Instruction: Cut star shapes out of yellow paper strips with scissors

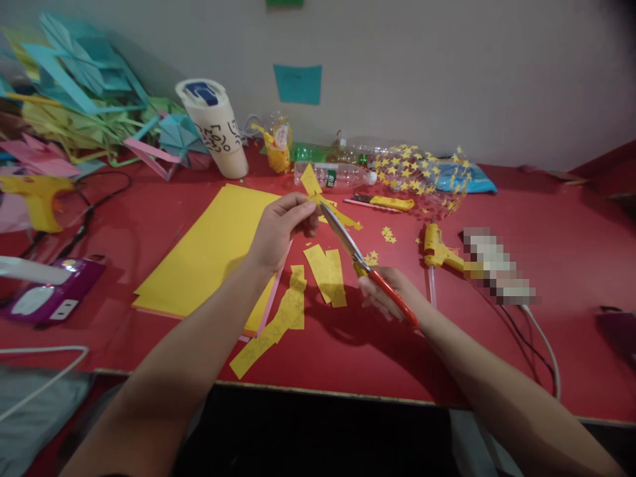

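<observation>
My left hand [283, 228] pinches a piece of yellow paper [311, 180] above the table. My right hand [387, 291] is closed round the red handles of a pair of scissors [355, 252], whose blade tips point up and left to the paper at my left fingertips. Whether the blades are touching the paper I cannot tell. Below my hands lie yellow paper strips [325, 275] with faint star outlines, and more overlapping strips [278, 321] nearer the front edge. Small cut yellow stars [388, 234] rest on the table beyond the scissors.
A stack of yellow sheets [209, 245] lies left of the strips. Behind stand a white tumbler [213, 129], plastic bottles [332, 175] and a cluster of yellow stars [412, 169]. A utility knife [392, 203], a yellow glue gun [437, 248] and folded paper shapes [84, 66] surround the work area.
</observation>
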The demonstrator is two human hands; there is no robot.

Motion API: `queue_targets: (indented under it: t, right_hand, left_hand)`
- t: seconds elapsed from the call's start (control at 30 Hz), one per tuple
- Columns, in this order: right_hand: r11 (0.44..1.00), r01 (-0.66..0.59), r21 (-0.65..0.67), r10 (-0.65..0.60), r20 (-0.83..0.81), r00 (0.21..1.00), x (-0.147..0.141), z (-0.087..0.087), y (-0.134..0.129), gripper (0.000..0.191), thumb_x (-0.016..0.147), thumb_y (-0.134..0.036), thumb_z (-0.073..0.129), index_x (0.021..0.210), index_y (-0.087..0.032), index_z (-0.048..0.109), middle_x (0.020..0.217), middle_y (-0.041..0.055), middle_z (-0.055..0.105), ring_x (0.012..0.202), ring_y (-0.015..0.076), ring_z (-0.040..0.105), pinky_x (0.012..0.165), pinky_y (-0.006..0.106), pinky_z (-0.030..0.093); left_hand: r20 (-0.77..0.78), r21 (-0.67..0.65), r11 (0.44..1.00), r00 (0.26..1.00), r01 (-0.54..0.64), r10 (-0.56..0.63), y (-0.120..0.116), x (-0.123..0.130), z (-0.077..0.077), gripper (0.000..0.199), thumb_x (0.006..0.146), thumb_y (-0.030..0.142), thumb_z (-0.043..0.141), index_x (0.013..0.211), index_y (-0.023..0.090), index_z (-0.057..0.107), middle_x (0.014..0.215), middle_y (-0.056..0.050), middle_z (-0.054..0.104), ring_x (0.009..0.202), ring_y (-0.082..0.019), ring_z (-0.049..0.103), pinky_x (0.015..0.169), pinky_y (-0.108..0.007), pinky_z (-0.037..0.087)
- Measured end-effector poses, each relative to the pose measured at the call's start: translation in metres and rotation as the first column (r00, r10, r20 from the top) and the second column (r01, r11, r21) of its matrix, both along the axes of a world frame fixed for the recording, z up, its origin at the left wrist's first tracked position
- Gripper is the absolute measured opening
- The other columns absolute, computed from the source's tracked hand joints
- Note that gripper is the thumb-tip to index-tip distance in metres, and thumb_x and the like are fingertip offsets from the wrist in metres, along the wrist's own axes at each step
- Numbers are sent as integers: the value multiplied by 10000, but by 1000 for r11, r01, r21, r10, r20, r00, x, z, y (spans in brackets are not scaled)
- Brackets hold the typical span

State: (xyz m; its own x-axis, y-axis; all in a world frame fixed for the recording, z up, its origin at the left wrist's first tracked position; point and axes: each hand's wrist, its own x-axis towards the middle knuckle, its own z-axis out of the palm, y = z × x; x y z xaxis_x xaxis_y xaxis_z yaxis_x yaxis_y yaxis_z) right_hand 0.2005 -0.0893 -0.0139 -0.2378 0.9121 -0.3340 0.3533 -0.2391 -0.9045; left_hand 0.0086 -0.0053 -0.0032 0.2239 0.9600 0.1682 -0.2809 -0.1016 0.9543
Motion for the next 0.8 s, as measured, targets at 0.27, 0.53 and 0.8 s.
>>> queue_targets:
  t: [0.27, 0.53, 0.8]
  right_hand:
    - [998, -63, 11, 63, 10, 998, 3, 0, 2, 485, 667, -649, 608, 588, -210, 417, 428, -66, 441, 297, 58, 373, 334, 210, 291]
    - [995, -95, 37, 94, 26, 995, 5, -3, 1, 437, 729, -603, 558, 593, -209, 428, 418, -73, 412, 304, 60, 375, 348, 217, 296]
    - [997, -78, 24, 77, 41, 996, 5, 0, 1, 428, 720, -593, 568, 593, -203, 444, 418, -68, 440, 306, 59, 386, 347, 209, 308]
  left_hand:
    - [-50, 6, 1000, 998, -24, 24, 0, 0, -1, 130, 737, 227, 589, 618, 177, 576, 550, 32, 576, 488, -55, 517, 496, -188, 450]
    - [-60, 16, 1000, 998, -20, 21, 0, 0, -1, 125, 729, 214, 583, 610, 178, 594, 544, 30, 573, 487, -58, 522, 498, -199, 454]
    - [-102, 46, 998, 994, -44, 48, 1, -1, -4, 124, 740, 242, 598, 635, 180, 622, 554, 24, 576, 508, -65, 528, 513, -207, 464]
